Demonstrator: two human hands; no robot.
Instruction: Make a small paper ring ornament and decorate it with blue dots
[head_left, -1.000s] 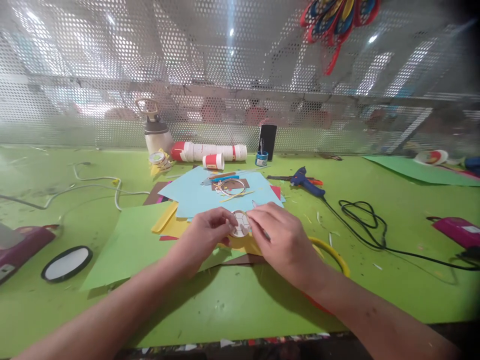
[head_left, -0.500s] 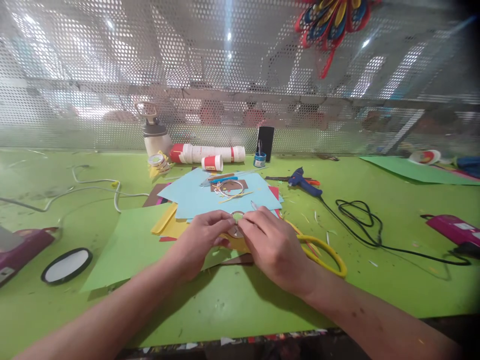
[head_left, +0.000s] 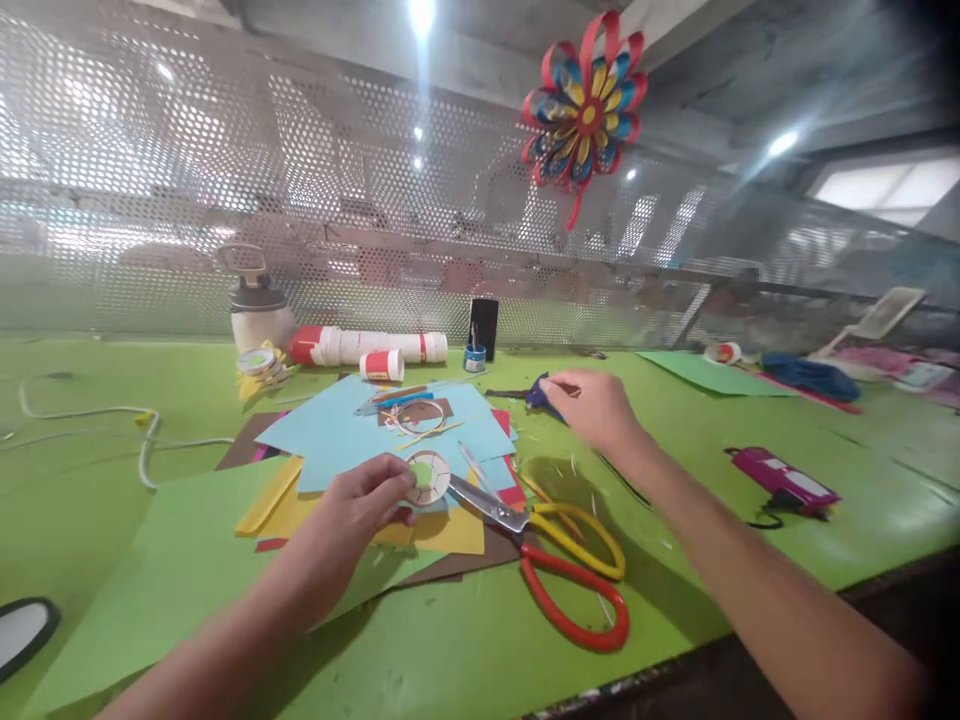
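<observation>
My left hand pinches a small round paper ring with a green centre, holding it just above a stack of coloured paper sheets. My right hand is stretched out to the back right. Its fingers curl over the dark blue glue gun, which lies on the green table. Scissors with one yellow and one red handle lie open between my arms, their blades pointing at the ring.
Along the perforated metal wall stand a spray bottle, lying glue bottles, tape rolls, a small blue pot and a black phone. A pink device lies right, a white cable left. A paper flower hangs above.
My right hand left the paper ring and reached to the back right onto the glue gun. The scissors now lie uncovered. My head lifted and turned right.
</observation>
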